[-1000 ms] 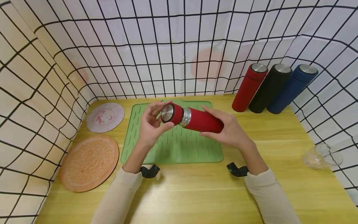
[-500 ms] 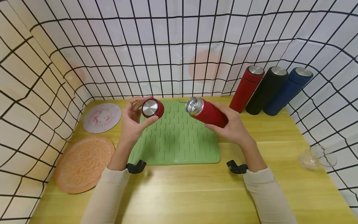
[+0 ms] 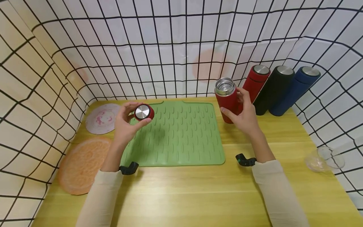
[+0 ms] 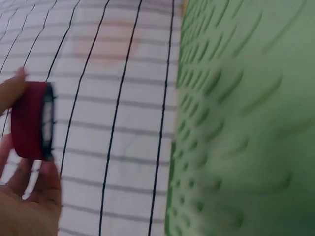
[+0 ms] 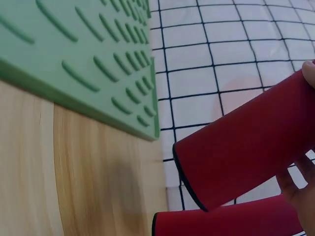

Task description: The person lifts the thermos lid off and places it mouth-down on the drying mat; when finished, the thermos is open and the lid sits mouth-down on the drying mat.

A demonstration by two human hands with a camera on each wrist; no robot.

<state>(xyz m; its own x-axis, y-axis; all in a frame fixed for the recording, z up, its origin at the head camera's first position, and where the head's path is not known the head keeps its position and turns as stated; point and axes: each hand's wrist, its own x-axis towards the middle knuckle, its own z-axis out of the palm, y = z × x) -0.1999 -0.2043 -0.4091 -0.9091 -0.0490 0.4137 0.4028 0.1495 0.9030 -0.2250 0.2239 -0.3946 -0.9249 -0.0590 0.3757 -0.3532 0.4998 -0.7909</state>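
Over the left end of the green mat (image 3: 181,135), my left hand (image 3: 124,126) pinches a red thermos lid (image 3: 144,112) with a silver top, held between thumb and fingers. The left wrist view shows the lid (image 4: 32,120) side-on above the mat. At the mat's right edge, my right hand (image 3: 244,115) grips the red thermos body (image 3: 227,102), which stands nearly upright with its steel mouth uncovered. In the right wrist view the body's dark-rimmed base (image 5: 241,147) hangs above the wooden table, tilted in that view. Lid and body are well apart.
Behind my right hand stand a capped red thermos (image 3: 255,82), a black thermos (image 3: 275,90) and a blue thermos (image 3: 295,91). A clear glass (image 3: 324,159) lies at the right. A pink round mat (image 3: 102,118) and an orange round mat (image 3: 85,164) lie at the left, near the grid-patterned walls.
The lid has come off the thermos body. My left hand has carried it left, and my right hand has moved the body right and turned it nearly upright.
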